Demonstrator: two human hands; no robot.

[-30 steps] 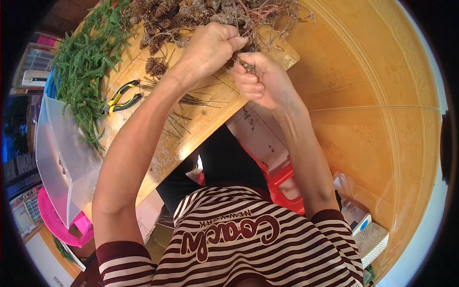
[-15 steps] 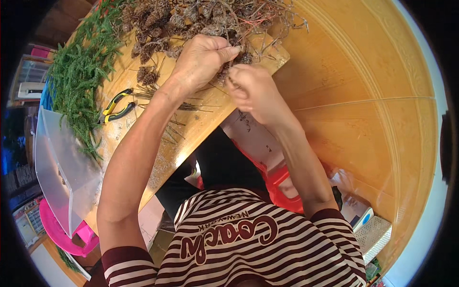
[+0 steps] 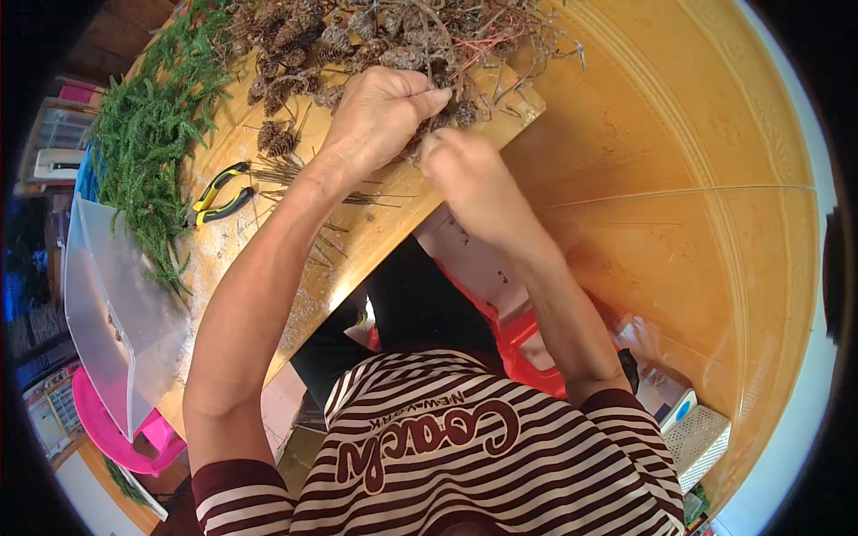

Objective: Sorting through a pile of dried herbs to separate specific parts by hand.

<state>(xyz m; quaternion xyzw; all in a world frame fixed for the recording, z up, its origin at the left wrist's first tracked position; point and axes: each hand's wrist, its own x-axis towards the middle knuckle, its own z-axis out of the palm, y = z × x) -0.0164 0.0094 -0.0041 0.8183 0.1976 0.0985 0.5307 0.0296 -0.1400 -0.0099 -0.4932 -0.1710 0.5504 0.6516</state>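
My left hand (image 3: 380, 116) is closed in a pinch at the near edge of a pile of brown pine cones (image 3: 299, 36). Thumb and forefinger press together over a partly hidden pine cone (image 3: 413, 147), which shows in the gap between my hands. Just right of it, my right hand (image 3: 465, 170) has its fingers curled in and is smeared by motion; whatever it grips is hidden. Thin dark wires (image 3: 277, 171) lie scattered beside my left forearm. Yellow-and-black pliers (image 3: 222, 195) rest on the wooden table (image 3: 402, 210), handles apart.
Green artificial fir branches (image 3: 147, 134) run along the table's left side, above a translucent plastic bin (image 3: 103, 313). Tangled twigs (image 3: 514, 76) stick out past the pile's right end. Below are a pink plastic seat (image 3: 94, 420), a red plastic item (image 3: 527, 353) and a white perforated basket (image 3: 702, 447).
My right hand has moved slightly up and left, closer to my left hand, with its wrist turned. My left hand has barely moved. The pliers and wires lie as before.
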